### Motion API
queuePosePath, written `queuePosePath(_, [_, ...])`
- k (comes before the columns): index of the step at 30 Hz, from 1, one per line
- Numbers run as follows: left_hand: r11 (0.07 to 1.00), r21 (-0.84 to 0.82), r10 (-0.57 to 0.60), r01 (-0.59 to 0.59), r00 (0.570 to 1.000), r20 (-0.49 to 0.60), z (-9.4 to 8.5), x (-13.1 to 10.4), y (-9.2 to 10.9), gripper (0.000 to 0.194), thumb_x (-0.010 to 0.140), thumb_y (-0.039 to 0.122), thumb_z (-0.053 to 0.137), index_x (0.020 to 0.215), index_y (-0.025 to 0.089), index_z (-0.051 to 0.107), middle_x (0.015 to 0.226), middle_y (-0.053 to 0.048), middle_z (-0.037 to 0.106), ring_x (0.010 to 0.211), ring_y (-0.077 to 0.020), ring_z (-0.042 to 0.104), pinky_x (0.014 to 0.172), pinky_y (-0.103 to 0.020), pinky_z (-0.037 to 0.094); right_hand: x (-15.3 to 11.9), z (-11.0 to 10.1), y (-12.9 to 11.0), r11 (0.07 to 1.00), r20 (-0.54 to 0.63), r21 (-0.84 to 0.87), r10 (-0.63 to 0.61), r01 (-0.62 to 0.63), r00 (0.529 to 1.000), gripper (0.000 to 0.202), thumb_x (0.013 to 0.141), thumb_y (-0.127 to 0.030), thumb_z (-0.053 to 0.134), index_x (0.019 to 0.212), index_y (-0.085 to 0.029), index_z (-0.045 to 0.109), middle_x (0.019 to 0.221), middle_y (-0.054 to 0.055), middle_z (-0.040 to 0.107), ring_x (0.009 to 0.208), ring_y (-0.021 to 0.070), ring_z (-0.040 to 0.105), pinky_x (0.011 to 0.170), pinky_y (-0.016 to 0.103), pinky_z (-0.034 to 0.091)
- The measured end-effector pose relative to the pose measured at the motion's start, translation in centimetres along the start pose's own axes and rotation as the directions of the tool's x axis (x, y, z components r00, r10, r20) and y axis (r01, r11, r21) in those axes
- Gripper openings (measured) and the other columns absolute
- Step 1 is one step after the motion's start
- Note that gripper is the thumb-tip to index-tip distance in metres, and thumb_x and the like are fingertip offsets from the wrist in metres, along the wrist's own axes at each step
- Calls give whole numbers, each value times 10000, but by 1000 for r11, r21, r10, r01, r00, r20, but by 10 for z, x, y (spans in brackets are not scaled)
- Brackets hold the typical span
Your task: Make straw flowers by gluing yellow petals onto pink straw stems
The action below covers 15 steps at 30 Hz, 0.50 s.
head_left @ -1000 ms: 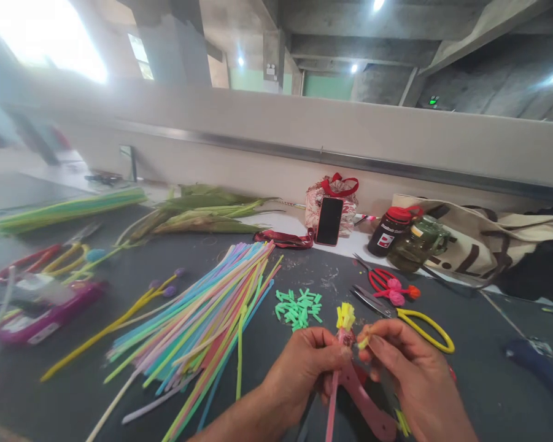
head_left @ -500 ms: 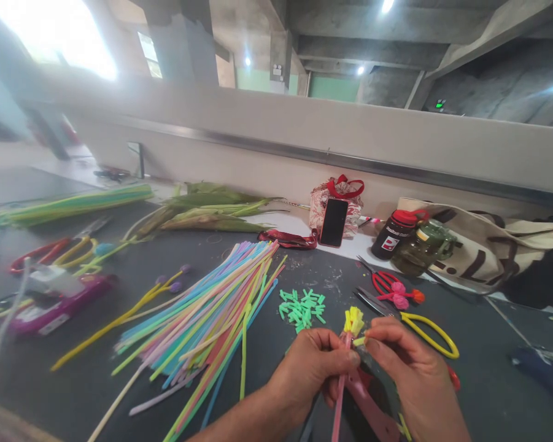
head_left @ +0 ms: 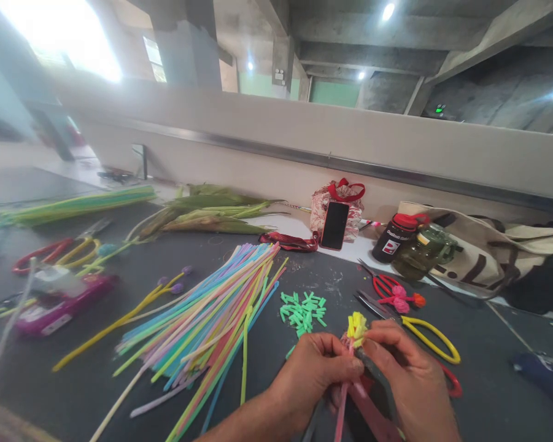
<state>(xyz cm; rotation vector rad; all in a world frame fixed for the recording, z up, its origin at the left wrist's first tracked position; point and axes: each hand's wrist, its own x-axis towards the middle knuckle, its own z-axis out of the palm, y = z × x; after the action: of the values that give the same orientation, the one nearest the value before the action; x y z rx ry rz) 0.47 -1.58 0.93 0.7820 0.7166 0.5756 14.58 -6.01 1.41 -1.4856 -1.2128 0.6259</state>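
Note:
My left hand (head_left: 322, 365) pinches a pink pipe cleaner (head_left: 342, 408) between thumb and fingers, holding it roughly upright. At its top sits a tuft of short yellow pieces (head_left: 356, 325). My right hand (head_left: 405, 368) closes thumb and forefinger on a small yellow piece (head_left: 359, 342), right against the tuft. Below both hands is a pink object (head_left: 372, 414) with a dark part beside it; its kind is unclear, partly hidden by the hands. A pile of short green cut pieces (head_left: 304, 312) lies just beyond my left hand.
Long pastel pipe cleaners (head_left: 202, 319) fan across the table to the left. Yellow-handled scissors (head_left: 430, 334) and red-handled scissors (head_left: 384, 285) lie on the right. Behind them stand a black bottle (head_left: 393, 236), a green jug (head_left: 426, 248) and a propped phone (head_left: 335, 225). Corn husks (head_left: 216, 209) lie at the back.
My right hand has brought the small yellow piece up and left, in against the tuft. My left hand keeps its grip on the pink pipe cleaner. The view has shifted slightly.

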Motion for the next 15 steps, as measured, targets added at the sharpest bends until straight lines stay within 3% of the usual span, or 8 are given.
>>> queuePosePath(10, [1000, -7, 3, -3, 1000, 26, 1, 0, -1, 229, 562, 269, 717, 542, 145, 525, 383, 37, 551, 268, -47, 416, 300, -148, 287, -4, 5, 8, 998, -114, -52, -38, 33, 993, 69, 710, -304, 652, 679, -242, 653, 927, 19, 552, 917, 212, 521, 736, 263, 434])
queuePosePath(15, [999, -37, -1, 2, 1000, 29, 0, 0, -2, 207, 551, 233, 714, 540, 142, 529, 408, 30, 572, 271, -44, 421, 298, -147, 287, -4, 6, 8, 990, -127, -92, -117, 106, 985, 61, 705, -297, 654, 682, -242, 666, 932, 28, 538, 882, 213, 530, 659, 255, 452])
